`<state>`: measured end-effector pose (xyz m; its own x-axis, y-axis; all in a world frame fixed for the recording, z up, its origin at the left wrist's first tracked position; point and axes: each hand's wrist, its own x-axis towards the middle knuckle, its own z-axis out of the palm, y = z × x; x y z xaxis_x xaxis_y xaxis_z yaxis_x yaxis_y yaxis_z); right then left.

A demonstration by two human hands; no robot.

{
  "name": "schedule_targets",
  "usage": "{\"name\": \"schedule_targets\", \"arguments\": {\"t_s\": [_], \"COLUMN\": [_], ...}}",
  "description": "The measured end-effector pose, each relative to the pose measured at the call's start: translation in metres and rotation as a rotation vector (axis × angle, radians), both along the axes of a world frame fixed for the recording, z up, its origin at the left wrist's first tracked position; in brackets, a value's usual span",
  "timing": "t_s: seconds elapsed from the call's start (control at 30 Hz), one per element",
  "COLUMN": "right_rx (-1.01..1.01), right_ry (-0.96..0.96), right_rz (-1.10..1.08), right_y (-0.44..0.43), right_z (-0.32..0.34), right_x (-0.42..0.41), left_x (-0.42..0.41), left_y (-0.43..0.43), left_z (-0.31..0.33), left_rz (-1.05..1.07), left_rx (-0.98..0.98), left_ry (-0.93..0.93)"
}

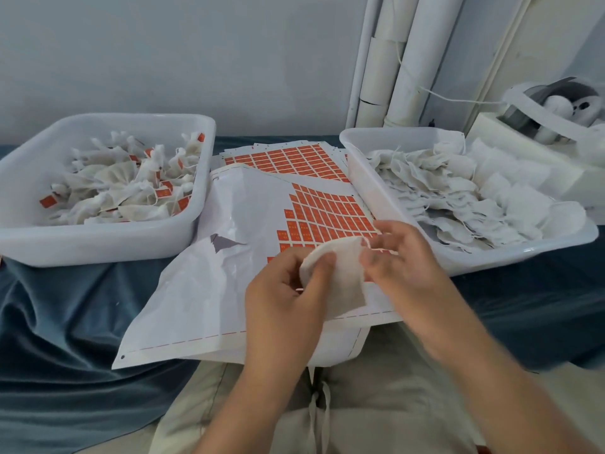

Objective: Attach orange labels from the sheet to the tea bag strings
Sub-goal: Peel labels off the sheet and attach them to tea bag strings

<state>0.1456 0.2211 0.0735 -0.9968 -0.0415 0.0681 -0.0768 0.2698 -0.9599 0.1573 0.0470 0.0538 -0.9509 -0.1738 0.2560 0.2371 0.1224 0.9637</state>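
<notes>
At the far left, a white tub (pixel 108 247) on the blue cloth (pixel 65 306) holds the finished tea bags (pixel 121 185), each with an orange tag on its string. Just beside it, in the middle, lies the label sheet (pixel 203 273). Its left part is stripped to bare backing, and the remaining orange labels (pixel 327 211) crowd toward its right side. A second, fuller sheet (pixel 288 158) lies behind it.

Over the sheet's near right part, the left hand (pixel 281 296) pinches one tea bag (pixel 340 280) by its left edge, thumb on top and fingers curled beneath. The right hand (pixel 402 257) is blurred. Its fingers are bent at the bag's upper right corner and seem to pinch it there, where a short loop of white string (pixel 367 243) shows.

The step in hand looks like freeing that string for a label. It would go best with the left hand keeping the bag flat and steady while the right draws the string out straight. The nearest label should then be peeled from the sheet's edge row and folded squarely over the string, adhesive to adhesive, so no sticky margin is left to catch the fabric.

At the right, touching the sheet's edge, a second white tub (pixel 491 253) holds the unlabelled bags (pixel 442 191).
</notes>
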Motion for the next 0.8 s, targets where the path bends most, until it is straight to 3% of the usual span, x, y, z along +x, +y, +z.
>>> {"name": "schedule_targets", "arguments": {"t_s": [0.07,0.13,0.27,0.47,0.5,0.63,0.73,0.8], "right_rx": [0.063,0.171,0.089,-0.284,-0.301,-0.220,-0.236,-0.287], "right_ry": [0.238,0.348,0.108,-0.078,-0.103,-0.126,-0.162,-0.153], "right_rz": [-0.208,-0.169,0.230,0.121,0.129,0.168,0.159,0.222], "right_y": [-0.017,-0.030,-0.044,-0.026,-0.023,-0.020,-0.023,-0.023], "right_z": [-0.006,-0.007,-0.008,-0.007,-0.008,-0.020,-0.026,-0.027], "right_x": [0.010,0.018,0.022,0.006,0.004,0.001,0.000,0.000], "left_x": [0.000,-0.001,0.007,0.001,0.000,-0.002,-0.007,-0.008], "left_y": [0.002,0.001,0.005,-0.015,-0.017,-0.020,-0.023,-0.026], "left_z": [-0.002,-0.003,0.005,0.015,0.014,0.014,0.011,0.011], "left_rz": [0.113,0.153,0.027,-0.538,-0.515,0.023,-0.014,-0.073], "left_rx": [-0.030,0.003,-0.013,-0.252,-0.276,-0.368,-0.438,-0.354], "left_ry": [0.041,0.055,0.109,0.208,0.213,0.190,0.126,0.129]}}
